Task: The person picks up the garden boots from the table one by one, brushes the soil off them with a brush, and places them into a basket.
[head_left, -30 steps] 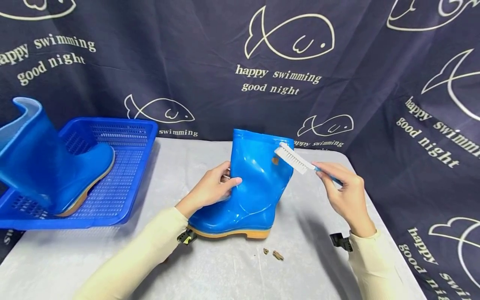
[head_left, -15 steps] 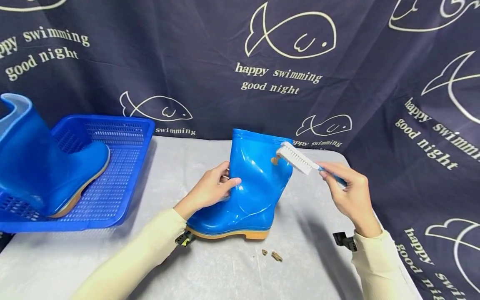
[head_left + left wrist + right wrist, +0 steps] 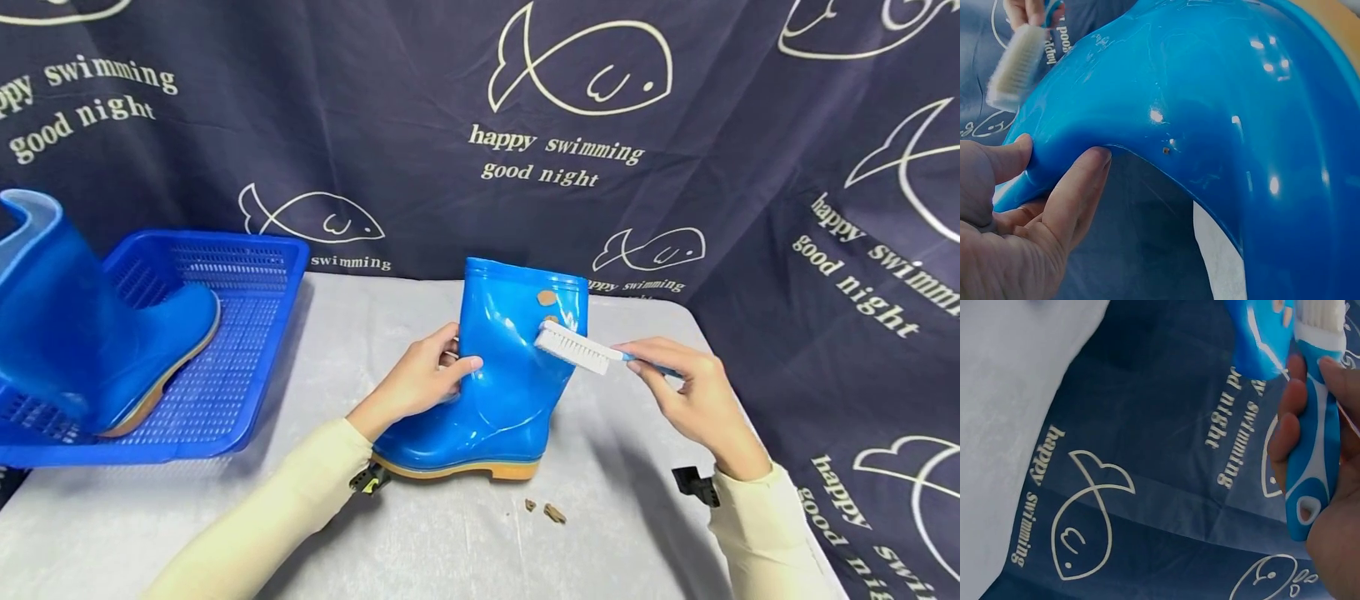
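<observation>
1. Far L: blue basket (image 3: 210, 408) w/ a 2nd boot (image 3: 67, 333) in it, toe to R, shaft cut by the frame edge.
2. Your L hand (image 3: 422, 375) pinches the held boot (image 3: 510, 375) by the front of its shaft: thumb on the near face, other fingers round the front edge.
3. Held boot is mid-table (image 3: 450, 542), abt upright, toe L. Can't tell if the sole bears any weight. Upper patch (image 3: 547, 297) and lower patch (image 3: 551, 319), both brown, sit near the top; L wrist view also shows a small brown speck (image 3: 1166, 150).
4. Brown crumbs (image 3: 554, 513) lie on the table, nr the heel.
5. Brush (image 3: 573, 346) is in front of the shaft's rear part, head overlapping the lower patch. Contact unclear.
6. Your R hand (image 3: 693, 392) grips the brush handle, fingers curled round it, thumb along it.
7. Risks, my guess: a hard push up high cd tip or twist the boot, as your L grip is just a light pinch on one side; slick rubber cd slide from it; flicked bits cd scatter.
8. Vs prev head frame: brush is lower; upper patch, covered there, now shows, lower one part-hidden. Boot, L hand, crumbs abt same.
</observation>
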`<state>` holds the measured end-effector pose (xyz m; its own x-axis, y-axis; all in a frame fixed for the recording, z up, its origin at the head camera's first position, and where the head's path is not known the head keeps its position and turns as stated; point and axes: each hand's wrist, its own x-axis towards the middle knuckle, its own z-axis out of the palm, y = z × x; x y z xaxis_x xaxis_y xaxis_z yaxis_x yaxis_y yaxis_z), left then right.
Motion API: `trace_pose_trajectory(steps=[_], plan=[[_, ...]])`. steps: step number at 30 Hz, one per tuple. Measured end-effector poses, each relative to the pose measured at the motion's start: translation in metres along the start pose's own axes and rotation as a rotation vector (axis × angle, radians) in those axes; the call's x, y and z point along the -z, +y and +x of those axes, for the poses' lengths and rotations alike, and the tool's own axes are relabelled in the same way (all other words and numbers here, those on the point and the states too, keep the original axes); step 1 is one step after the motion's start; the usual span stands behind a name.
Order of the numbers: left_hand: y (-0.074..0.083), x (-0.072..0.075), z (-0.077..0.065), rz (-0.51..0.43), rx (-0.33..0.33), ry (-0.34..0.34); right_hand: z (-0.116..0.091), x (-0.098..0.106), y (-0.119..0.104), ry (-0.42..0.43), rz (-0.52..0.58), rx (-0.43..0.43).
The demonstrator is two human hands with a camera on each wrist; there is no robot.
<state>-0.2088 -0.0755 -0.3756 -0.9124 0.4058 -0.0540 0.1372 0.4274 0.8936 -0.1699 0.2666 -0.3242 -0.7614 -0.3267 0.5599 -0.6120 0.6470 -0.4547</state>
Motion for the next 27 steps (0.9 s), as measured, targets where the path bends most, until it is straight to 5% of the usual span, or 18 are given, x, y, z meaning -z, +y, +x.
trace_pose_trajectory(steps=[8, 15, 21, 27], plan=[[0.002, 0.002, -0.003, 0.003, -0.011, 0.005, 0.025, -0.002, 0.009, 0.169, 0.000, -0.007], [0.002, -0.001, -0.005, -0.009, -0.011, 0.003, 0.029, -0.003, 0.021, 0.061, -0.070, 0.008], [-0.001, -0.001, -0.004, -0.005, -0.013, 0.005, 0.017, 0.012, 0.012, -0.046, -0.018, 0.075], [-0.003, -0.001, -0.004, -0.030, -0.016, 0.000, 0.022, 0.014, 0.011, 0.046, 0.001, 0.019]])
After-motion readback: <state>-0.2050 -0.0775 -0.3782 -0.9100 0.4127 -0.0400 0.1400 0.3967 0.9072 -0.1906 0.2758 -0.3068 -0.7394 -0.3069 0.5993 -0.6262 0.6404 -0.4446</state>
